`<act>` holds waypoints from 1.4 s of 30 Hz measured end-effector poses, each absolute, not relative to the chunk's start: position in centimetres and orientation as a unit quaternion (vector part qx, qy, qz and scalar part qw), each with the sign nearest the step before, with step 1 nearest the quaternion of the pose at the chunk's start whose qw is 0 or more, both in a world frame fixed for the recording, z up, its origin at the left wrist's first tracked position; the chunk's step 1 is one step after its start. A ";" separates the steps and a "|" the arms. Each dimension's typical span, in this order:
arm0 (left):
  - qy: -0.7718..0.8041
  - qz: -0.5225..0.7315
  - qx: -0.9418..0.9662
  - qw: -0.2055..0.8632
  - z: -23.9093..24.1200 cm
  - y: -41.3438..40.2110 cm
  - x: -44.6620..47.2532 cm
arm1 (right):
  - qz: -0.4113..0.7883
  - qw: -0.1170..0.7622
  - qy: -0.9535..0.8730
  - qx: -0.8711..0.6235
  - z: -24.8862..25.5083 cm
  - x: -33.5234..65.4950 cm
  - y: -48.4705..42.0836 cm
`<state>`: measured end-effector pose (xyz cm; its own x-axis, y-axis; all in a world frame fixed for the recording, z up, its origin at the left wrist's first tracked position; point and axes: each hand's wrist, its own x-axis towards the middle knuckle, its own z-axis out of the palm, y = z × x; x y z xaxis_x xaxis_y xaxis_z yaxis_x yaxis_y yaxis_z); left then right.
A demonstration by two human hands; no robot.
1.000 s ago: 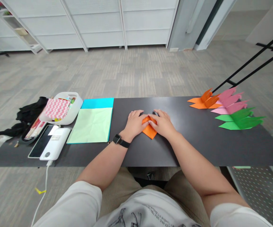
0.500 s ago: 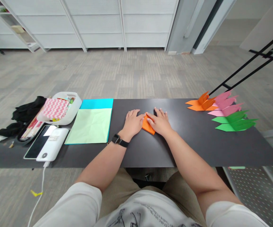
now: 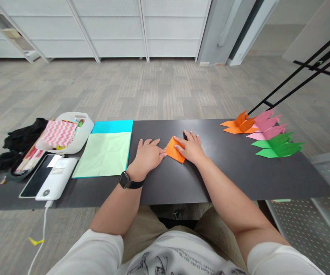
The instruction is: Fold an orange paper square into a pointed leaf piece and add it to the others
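Observation:
A small folded piece of orange paper (image 3: 175, 150) lies flat on the dark table (image 3: 170, 187) in front of me. My left hand (image 3: 149, 155) rests to its left with fingers spread, its thumb at the paper's left corner. From the right, my right hand (image 3: 192, 148) lies on the paper, thumb and index finger over its right part and the other fingers stretched out on the table. Part of the paper is hidden beneath the right hand.
Light green paper (image 3: 102, 154) lies over blue paper (image 3: 115, 126) on the left. Beyond are a white basket (image 3: 86, 133), a white power bank (image 3: 56, 179) with a cable, and a phone (image 3: 33, 181). Orange (image 3: 239, 124), pink (image 3: 268, 126) and green (image 3: 277, 146) folded paper shapes stand right.
My left hand has slid left, away from the middle of the orange paper, and more of the paper shows. My right hand stays on it. The whole view has shifted slightly.

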<state>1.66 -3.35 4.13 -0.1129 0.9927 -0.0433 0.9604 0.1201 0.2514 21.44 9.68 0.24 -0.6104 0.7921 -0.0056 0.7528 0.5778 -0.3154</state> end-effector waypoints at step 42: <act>0.654 0.144 0.720 0.184 0.8 0.5 2.5 | 0.207 0.080 -0.889 -0.400 1.6 28.4 14.6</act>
<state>2.52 0.48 0.82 0.1034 0.9941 -0.0332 0.8884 -0.0773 0.4524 28.44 14.56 1.64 -0.6671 0.7446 -0.0230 0.6783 0.5944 -0.4320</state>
